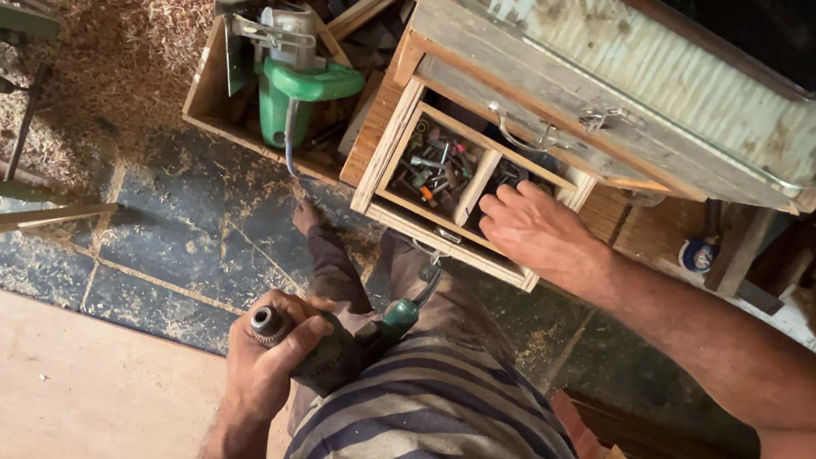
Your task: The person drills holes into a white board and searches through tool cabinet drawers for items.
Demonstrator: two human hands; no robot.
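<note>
Striped shirt fabric (430,428) fills the bottom of the head view, directly under the camera. Just above it, the left hand (268,365) holds a power drill (338,351); its grip is wrapped tight around the dark body, just behind the bare chuck (267,323), which points up toward the camera. No bit shows in the chuck. The teal rear of the drill lies against the person's lap.

The right hand (536,233) reaches forward into an open wooden drawer (447,238) pulled out from a worn cabinet (636,92). The drawer has at least 2 compartments: the left 1 holds a loose heap of drill bits and small fittings (433,168); the right hand sits over the right 1, fingers curled down inside it. Whether that grip is pinching anything cannot be told, since the fingertips are hidden.

Left of the drawer, a wooden crate (212,84) holds a green power saw (293,77) with its cord hanging over the edge. Sawdust (121,27) covers the dark stone floor (181,239) behind it.

Risks, as judged from this position:
1. The drawer stands far out; downward pressure from the right hand could tip or drop it and scatter the small parts.
2. Sharp bit ends in the heap could cut fingers groping unseen.
3. A trigger squeeze by the left hand would spin the chuck close to the clothing.
4. The hanging cord could snag a foot.
</note>
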